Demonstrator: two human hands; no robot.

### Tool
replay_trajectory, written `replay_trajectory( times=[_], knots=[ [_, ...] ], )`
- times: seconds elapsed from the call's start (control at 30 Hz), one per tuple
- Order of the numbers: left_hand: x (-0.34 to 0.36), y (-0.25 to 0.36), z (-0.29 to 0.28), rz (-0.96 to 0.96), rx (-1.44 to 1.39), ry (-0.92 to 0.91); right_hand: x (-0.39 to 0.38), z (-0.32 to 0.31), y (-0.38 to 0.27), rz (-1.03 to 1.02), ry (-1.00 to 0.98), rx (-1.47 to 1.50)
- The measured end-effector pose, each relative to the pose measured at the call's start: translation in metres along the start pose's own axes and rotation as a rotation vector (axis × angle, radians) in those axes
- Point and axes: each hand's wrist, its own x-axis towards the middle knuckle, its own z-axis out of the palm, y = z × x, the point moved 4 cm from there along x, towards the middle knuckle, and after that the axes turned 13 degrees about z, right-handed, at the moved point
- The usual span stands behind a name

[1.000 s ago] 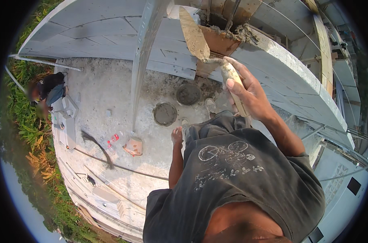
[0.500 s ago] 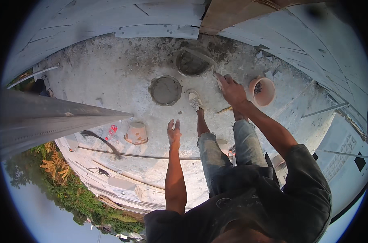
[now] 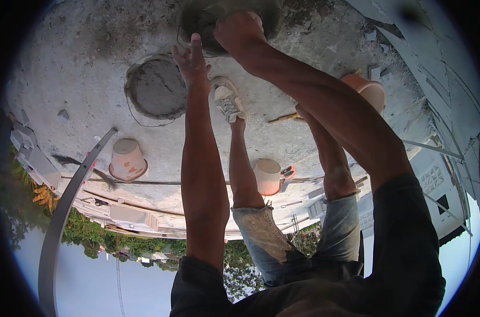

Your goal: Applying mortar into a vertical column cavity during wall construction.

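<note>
You are bent well forward over a rough concrete slab (image 3: 314, 142), both arms stretched down to a dark round pan (image 3: 197, 26) at the top edge of the view, which seems to hold grey mortar, though its contents are half hidden. Your right hand (image 3: 239, 30) is curled over the pan's rim; it looks closed on something there, but what it holds cannot be made out. Your left hand (image 3: 190, 59) is spread wide and empty, fingers extended, just beside the near rim and not clearly touching it. Judged step: reaching into or taking hold of the pan. The next move probably needs the left hand set on the rim before any lift or drag, since the pan looks heavy. A second round pan of grey mix (image 3: 155, 87) lies to the left, near your sneaker (image 3: 228, 99). Also on the slab: an overturned pale bucket (image 3: 127, 158), a white bucket (image 3: 267, 177) between your legs, an orange bucket (image 3: 369, 91) to the right, and a hand tool (image 3: 285, 118) by the foot. A curved grey bar (image 3: 65, 211) crosses lower left. Setting is outdoors, with block walls (image 3: 441, 68), greenery and sky.
</note>
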Motion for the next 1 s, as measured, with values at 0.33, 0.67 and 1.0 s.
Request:
replay_trajectory(
  times=[0.33, 0.67, 1.0],
  knots=[
    [0.036, -0.041, -0.013, -0.125, -0.308, -0.043, -0.053, 0.001, 0.136, -0.15, 0.176, 0.131],
    [0.032, 0.012, 0.036, 0.346, -0.018, -0.073, -0.016, 0.014, 0.173, 0.067, -0.003, -0.09],
    [0.001, -0.001, 0.05, 0.441, 0.074, -0.09, -0.028, 0.123, 0.162, 0.044, -0.176, 0.509]
  ],
)
